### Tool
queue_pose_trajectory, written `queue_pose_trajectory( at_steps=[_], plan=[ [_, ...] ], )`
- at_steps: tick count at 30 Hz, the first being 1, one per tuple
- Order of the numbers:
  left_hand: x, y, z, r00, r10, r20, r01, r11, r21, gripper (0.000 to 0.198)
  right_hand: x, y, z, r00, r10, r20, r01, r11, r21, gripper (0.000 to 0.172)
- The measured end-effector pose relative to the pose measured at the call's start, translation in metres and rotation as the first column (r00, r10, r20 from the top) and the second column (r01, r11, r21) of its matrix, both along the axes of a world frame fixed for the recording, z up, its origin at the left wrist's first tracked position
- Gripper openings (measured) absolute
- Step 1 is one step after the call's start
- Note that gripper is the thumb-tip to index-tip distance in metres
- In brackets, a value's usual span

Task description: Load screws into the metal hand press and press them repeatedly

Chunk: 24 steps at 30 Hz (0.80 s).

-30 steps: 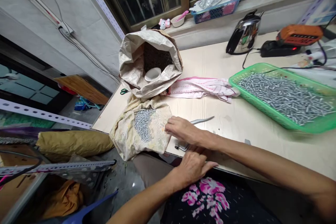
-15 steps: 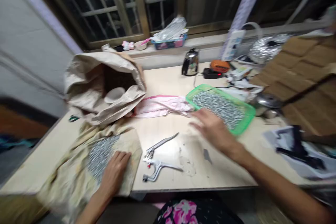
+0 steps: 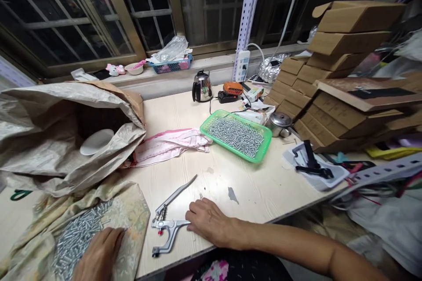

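My left hand (image 3: 100, 252) is on the patterned cloth (image 3: 133, 204), at the right edge of a heap of small silver screw-like pieces (image 3: 74, 237). Its fingers are bent and close together, with the tips hidden underneath. To the right on the table, a pair of silver snap-fastener pliers (image 3: 169, 230) lies with its handles spread. My right hand (image 3: 209, 224) is closed over the end of the lower handle. Beyond it, a green plastic basket (image 3: 263, 151) holds many similar silver pieces (image 3: 235, 136).
A big paper sack (image 3: 128, 118) with a white bowl (image 3: 97, 141) inside lies open at left. A pink-white towel (image 3: 171, 147) lies beside it. Behind are a kettle (image 3: 202, 87) and an orange battery (image 3: 233, 88). Cardboard boxes (image 3: 343, 114) and a white tray (image 3: 316, 175) stand at right.
My right hand has moved from beside the green basket down to the pliers' handle. My left hand stays by the heap. The view has turned right, bringing more boxes into sight.
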<state>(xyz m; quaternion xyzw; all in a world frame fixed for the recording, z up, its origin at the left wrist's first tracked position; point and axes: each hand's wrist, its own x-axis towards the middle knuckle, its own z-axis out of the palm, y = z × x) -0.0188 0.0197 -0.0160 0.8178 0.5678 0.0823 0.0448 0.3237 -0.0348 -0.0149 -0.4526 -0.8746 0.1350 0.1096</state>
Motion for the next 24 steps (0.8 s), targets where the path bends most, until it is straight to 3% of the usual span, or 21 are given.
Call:
queue_pose_trajectory(
  at_steps=[3, 6, 10, 15, 17, 21, 24],
  plan=[
    [0.02, 0.002, 0.015, 0.988, 0.107, 0.116, -0.104, 0.994, -0.028, 0.027, -0.003, 0.007, -0.003, 0.999, 0.036, 0.007, -0.036, 0.999, 0.001, 0.01],
    [0.05, -0.012, 0.035, 0.923, 0.292, 0.25, -0.238, 0.945, -0.226, 0.03, -0.004, 0.006, -0.005, 0.996, 0.09, -0.02, -0.089, 0.996, 0.018, 0.008],
    [0.088, -0.033, 0.045, 0.799, 0.393, 0.456, -0.175, 0.876, -0.449, 0.027, -0.005, -0.001, -0.008, 0.991, 0.111, -0.073, -0.103, 0.988, 0.113, 0.011],
    [0.094, -0.047, 0.037, 0.594, 0.574, 0.563, -0.109, 0.751, -0.651, 0.037, -0.006, -0.005, -0.012, 0.984, 0.142, -0.106, -0.115, 0.967, 0.227, 0.019],
    [0.091, -0.052, 0.038, 0.628, 0.545, 0.555, -0.115, 0.771, -0.626, 0.037, -0.006, -0.006, -0.012, 0.985, 0.14, -0.096, -0.115, 0.966, 0.233, 0.02],
    [0.091, -0.056, 0.039, 0.77, 0.382, 0.511, -0.158, 0.89, -0.427, 0.025, -0.006, -0.007, -0.01, 0.985, 0.146, -0.095, -0.123, 0.968, 0.219, 0.018],
    [0.095, -0.057, 0.034, 0.742, 0.427, 0.517, -0.162, 0.862, -0.48, 0.024, -0.006, -0.007, -0.007, 0.986, 0.144, -0.079, -0.123, 0.966, 0.226, 0.018]
  ],
)
